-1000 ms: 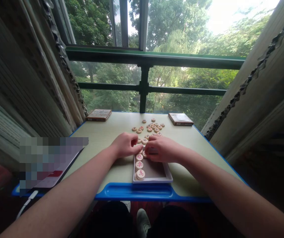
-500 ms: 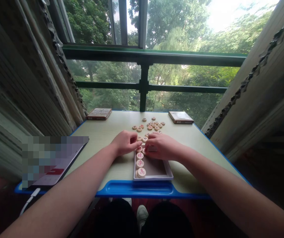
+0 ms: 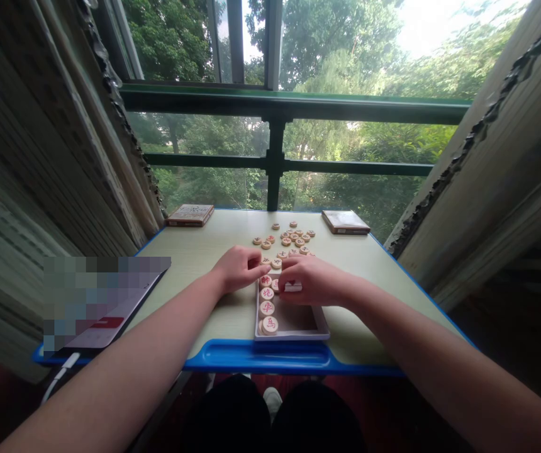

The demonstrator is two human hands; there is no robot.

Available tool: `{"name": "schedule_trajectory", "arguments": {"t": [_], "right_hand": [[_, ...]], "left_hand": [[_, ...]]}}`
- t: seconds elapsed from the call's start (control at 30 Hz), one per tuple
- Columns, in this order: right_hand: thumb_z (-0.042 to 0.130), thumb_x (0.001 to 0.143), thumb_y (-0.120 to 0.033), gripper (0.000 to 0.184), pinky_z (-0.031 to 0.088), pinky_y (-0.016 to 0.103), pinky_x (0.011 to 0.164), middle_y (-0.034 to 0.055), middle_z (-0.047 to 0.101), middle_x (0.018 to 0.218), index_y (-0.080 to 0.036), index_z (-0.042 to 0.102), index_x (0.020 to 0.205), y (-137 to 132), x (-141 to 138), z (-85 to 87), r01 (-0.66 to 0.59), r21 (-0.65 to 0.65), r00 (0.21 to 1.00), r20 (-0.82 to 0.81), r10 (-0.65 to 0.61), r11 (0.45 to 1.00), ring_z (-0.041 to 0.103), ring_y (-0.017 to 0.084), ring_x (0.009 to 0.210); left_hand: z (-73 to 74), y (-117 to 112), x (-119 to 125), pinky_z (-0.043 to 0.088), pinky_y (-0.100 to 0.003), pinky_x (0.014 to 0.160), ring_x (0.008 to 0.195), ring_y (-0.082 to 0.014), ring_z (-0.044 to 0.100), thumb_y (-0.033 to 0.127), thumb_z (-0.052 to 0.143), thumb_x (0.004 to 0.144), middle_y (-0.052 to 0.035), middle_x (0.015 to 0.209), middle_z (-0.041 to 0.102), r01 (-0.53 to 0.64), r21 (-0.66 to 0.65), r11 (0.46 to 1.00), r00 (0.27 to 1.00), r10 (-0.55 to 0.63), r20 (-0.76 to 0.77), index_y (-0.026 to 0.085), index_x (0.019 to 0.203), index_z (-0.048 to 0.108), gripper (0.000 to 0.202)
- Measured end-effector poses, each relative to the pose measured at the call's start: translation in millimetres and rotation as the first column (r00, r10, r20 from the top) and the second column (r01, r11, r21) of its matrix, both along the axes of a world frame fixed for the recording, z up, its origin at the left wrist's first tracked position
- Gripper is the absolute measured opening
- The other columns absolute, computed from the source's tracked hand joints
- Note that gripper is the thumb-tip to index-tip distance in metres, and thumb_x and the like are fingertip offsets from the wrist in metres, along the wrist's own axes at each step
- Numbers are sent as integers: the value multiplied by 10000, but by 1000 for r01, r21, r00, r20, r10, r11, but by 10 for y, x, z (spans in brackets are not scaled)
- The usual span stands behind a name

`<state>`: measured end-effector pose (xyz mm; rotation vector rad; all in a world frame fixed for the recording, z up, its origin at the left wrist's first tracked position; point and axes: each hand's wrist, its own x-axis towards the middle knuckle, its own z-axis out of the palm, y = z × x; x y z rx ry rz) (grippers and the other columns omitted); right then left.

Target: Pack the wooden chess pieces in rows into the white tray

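Observation:
My left hand (image 3: 239, 269) rests at the far left corner of a shallow white box (image 3: 320, 332), fingers curled, with a gap between thumb and index finger. Its thumb tip lies by the box edge, above a xiangqi piece (image 3: 265, 281) with a red character. Over the far part of the box, my right hand (image 3: 312, 280) is bent downward, fingertips at the right edge of another red xiangqi piece (image 3: 276, 285). Along the box's left wall runs a column of red-marked pieces, including a near xiangqi piece (image 3: 270, 324) overlapping one underneath. My right fingers partly hide the box.
Loose xiangqi pieces (image 3: 299, 242) lie scattered beyond the box. Flat boxes stand at the back left (image 3: 190, 214) and back right (image 3: 345, 221). A blurred-out tablet or laptop (image 3: 105, 333) with a white cable (image 3: 60, 374) is at left. The table has a blue edge (image 3: 261, 357).
My right fingertips have drawn slightly right, showing more of the red piece beside them. My left hand has barely moved. The whole view has shifted a little.

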<state>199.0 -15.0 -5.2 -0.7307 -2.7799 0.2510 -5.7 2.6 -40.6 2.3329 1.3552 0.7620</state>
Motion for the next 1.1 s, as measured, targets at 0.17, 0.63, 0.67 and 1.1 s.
{"name": "schedule_trajectory", "arguments": {"t": [0.17,0.63,0.67,1.1], "right_hand": [[589,771,-229,109,321,225,575,29,547,718,-160,657,720,10,-41,-35,56,105,998,-3,-56,993,451,115,646],[473,805,-252,254,362,235,576,43,641,717,-185,684,930,343,239,82,579,24,801,-202,-563,815,537,136,634],[487,787,-274,252,350,236,555,47,645,716,-189,695,902,379,278,95,621,15,778,-136,-614,783,540,143,635],[620,661,-391,374,361,227,512,49,624,823,-207,632,987,477,726,250,538,-198,833,269,-483,819,545,147,633]], "left_hand": [[-2,5,0,239,-229,497,491,-79,316,471,502,732,45,481,397,-8,5,1000,1000,8,4,162,527,435,377],[-36,54,-9,256,-232,502,478,-89,348,534,374,801,44,437,370,-133,36,991,984,127,121,172,485,395,480],[-39,52,-11,262,-231,499,470,-89,355,543,363,806,42,435,382,-142,27,990,980,136,143,173,488,400,489],[-22,229,2,238,-223,356,316,-66,324,738,389,696,26,420,464,-142,-486,862,923,293,250,180,551,422,578]]}}
